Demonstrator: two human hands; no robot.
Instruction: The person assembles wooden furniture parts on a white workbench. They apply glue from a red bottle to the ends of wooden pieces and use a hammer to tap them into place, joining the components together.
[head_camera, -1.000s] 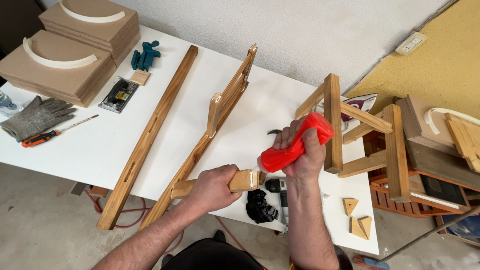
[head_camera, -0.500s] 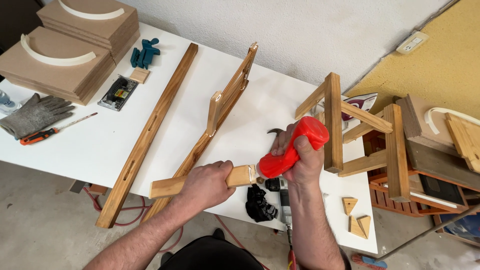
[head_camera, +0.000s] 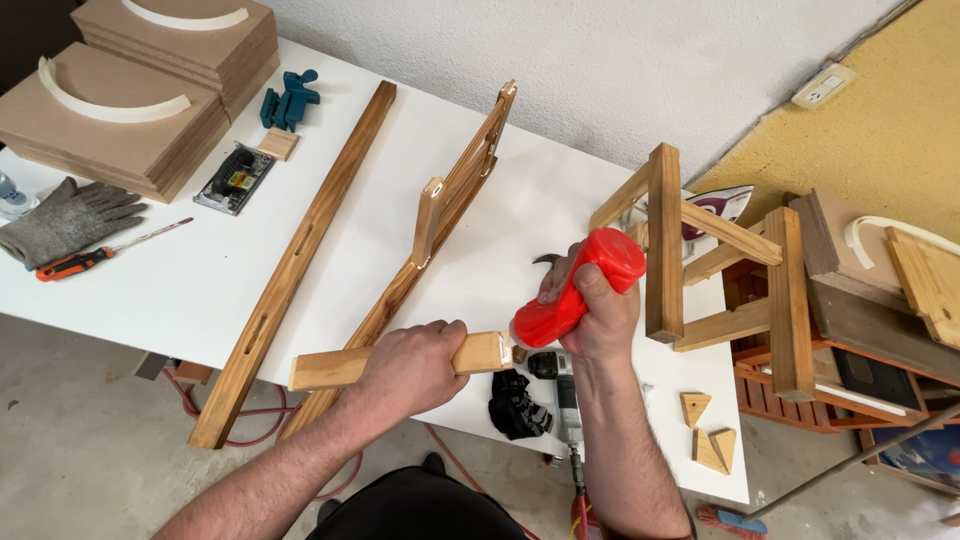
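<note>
While my left hand (head_camera: 415, 365) wraps fully around the short wooden piece (head_camera: 400, 362), fingers closed over its middle, my right hand (head_camera: 590, 310) is clenched tight on the red bottle (head_camera: 578, 288), whose nozzle end tilts down to the piece's pale cut end. That piece lies along the near edge of the white table (head_camera: 180, 290), its long axis running left to right, the cut end facing right. Just beyond the piece a long slotted rail (head_camera: 295, 270) and a jointed wooden frame part (head_camera: 440, 225) run diagonally away from me. Right of the bottle stands a wooden frame assembly (head_camera: 690, 255). Below the piece's cut end sits a black power tool (head_camera: 560, 385). Behind the table rises a white plastered wall (head_camera: 600, 60).
</note>
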